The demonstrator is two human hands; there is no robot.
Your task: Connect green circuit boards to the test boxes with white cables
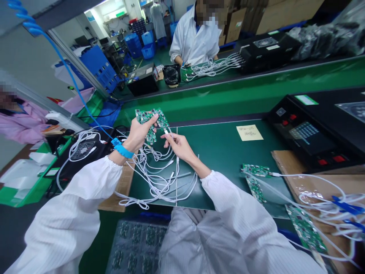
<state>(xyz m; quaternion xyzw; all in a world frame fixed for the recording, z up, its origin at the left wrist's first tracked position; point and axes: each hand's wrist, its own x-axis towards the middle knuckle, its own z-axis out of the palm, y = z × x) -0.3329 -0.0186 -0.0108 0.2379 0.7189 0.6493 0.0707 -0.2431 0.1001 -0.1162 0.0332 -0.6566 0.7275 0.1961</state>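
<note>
Above the green mat [216, 148], my left hand [140, 131] grips green circuit boards [150, 133], its thumb pressed on their upper face. A blue wrist strap [123, 149] with a coiled blue cord is on that wrist. My right hand [179, 146] pinches a white cable plug [166, 132] at the lower edge of the right-hand board. Whether the plug is fully seated cannot be made out. Below both hands lies a tangle of white cables [154, 179] with several loose plugs.
At right stands a black tester [310, 133] with red buttons; more circuit boards [256, 170] lie cabled nearby. A yellow note [249, 133] sits on the mat. A tray of boards [137, 247] is below the table edge. A co-worker [196, 34] sits opposite.
</note>
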